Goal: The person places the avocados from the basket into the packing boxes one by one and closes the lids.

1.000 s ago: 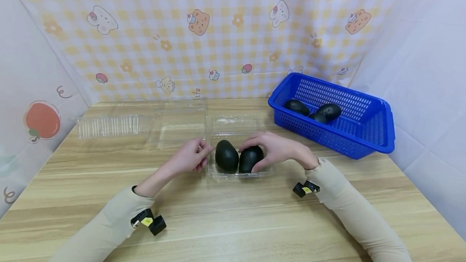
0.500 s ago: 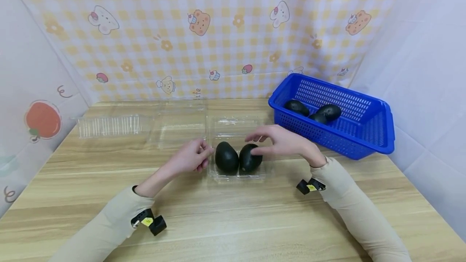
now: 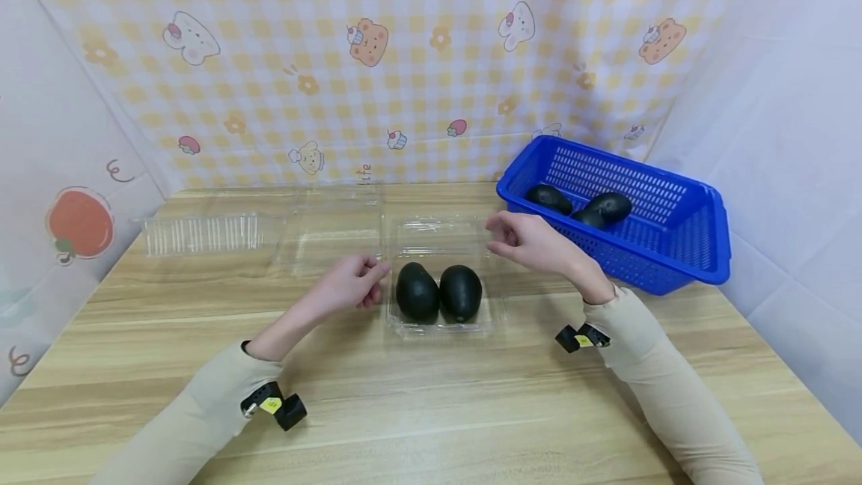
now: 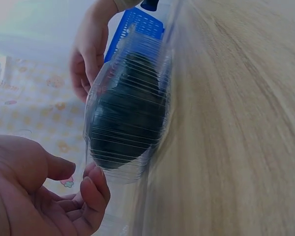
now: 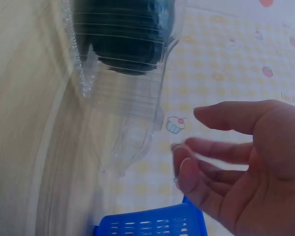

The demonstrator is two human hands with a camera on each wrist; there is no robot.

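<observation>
Two dark green avocados, a left one (image 3: 417, 293) and a right one (image 3: 461, 293), lie side by side in the front half of a clear plastic clamshell box (image 3: 441, 328). The box's lid (image 3: 434, 230) is folded back behind them. My left hand (image 3: 350, 283) is at the box's left side, fingers loosely curled. In the left wrist view its fingertips (image 4: 95, 189) are right at the box's edge, with a gap between thumb and fingers. My right hand (image 3: 532, 242) hovers right of the lid, fingers loosely bent and holding nothing. The right wrist view shows the hand (image 5: 246, 162) apart from the box.
A blue perforated basket (image 3: 680, 245) stands at the back right with several avocados (image 3: 611, 206) inside. More clear plastic boxes (image 3: 202, 236) stand at the back left. A checked cloth (image 3: 431, 88) hangs behind the wooden table (image 3: 431, 418).
My right hand has let go of the right avocado and moved up and right, away from the box. My left hand has shifted slightly left.
</observation>
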